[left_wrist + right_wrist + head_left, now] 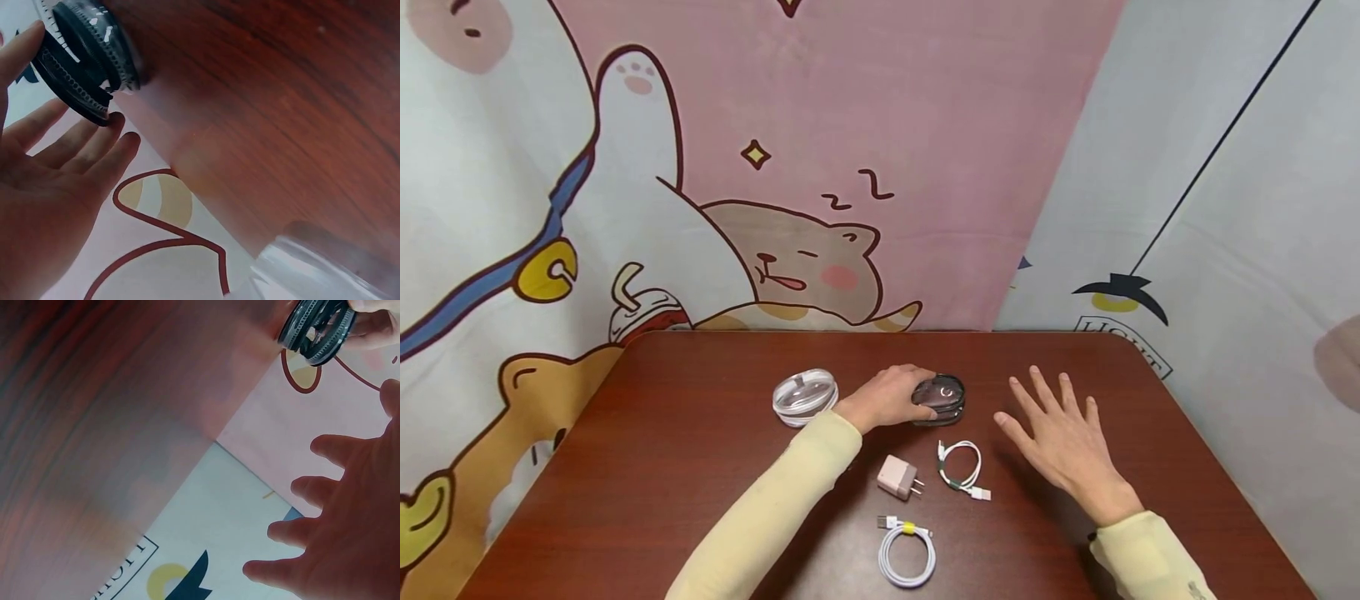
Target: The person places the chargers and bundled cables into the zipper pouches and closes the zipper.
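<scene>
Clear plastic edged in black forms the round zippered case (943,400) toward the back of the reddish-brown desk (662,467), where the left hand (889,396) pinches it, thumb on one side and fingers on the other, parted only by its thickness. It should be light and springy, probably slick on the see-through faces, so the ribbed zip band looks the surer hold; hard squeezing might crease those faces. Whether its zip is fully closed I cannot tell. The right hand (1063,433) hangs above the desk, fingers spread wide and holding nothing. A white-edged zippered case (808,398) sits left of the black one; nearer lie a pink wall charger (895,477), a green-tied white USB cable (978,468) and a yellow-tied white USB cable (907,583).
</scene>
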`<state>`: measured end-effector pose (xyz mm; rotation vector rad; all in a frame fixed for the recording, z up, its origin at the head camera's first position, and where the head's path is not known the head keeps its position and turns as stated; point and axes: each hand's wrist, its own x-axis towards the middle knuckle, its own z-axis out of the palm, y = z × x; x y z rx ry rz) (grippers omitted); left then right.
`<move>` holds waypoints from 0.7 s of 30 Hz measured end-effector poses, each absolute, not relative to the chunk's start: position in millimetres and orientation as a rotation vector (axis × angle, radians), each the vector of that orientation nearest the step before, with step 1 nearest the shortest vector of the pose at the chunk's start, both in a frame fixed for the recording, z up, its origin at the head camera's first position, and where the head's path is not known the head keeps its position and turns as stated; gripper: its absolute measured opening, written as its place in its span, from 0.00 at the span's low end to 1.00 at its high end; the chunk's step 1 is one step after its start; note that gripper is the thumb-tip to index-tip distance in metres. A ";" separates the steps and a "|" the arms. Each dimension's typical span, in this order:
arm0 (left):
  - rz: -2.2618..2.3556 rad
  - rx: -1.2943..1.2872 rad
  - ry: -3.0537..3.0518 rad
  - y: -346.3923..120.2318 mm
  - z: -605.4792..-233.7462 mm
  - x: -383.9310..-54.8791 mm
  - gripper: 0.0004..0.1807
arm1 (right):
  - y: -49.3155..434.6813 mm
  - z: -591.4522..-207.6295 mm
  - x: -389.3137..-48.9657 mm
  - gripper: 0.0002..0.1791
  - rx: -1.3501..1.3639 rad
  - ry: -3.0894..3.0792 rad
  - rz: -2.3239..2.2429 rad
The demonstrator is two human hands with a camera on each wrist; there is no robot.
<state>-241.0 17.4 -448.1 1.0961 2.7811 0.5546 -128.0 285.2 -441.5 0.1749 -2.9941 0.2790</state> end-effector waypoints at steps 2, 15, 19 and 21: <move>0.605 1.071 2.771 11.9 -445.9 -239.0 0.37 | 283.3 -441.4 -128.1 0.43 0.184 -2.991 0.281; 1.019 0.814 2.639 -26.8 -438.3 -226.0 0.35 | 260.8 -443.8 -135.0 0.43 0.303 -2.989 0.296; 1.092 0.727 2.631 -35.5 -438.0 -221.8 0.34 | 249.0 -447.2 -136.5 0.40 0.404 -2.976 0.304; 1.109 0.694 2.634 -39.2 -438.3 -220.2 0.34 | 242.8 -449.2 -136.5 0.38 0.487 -2.966 0.320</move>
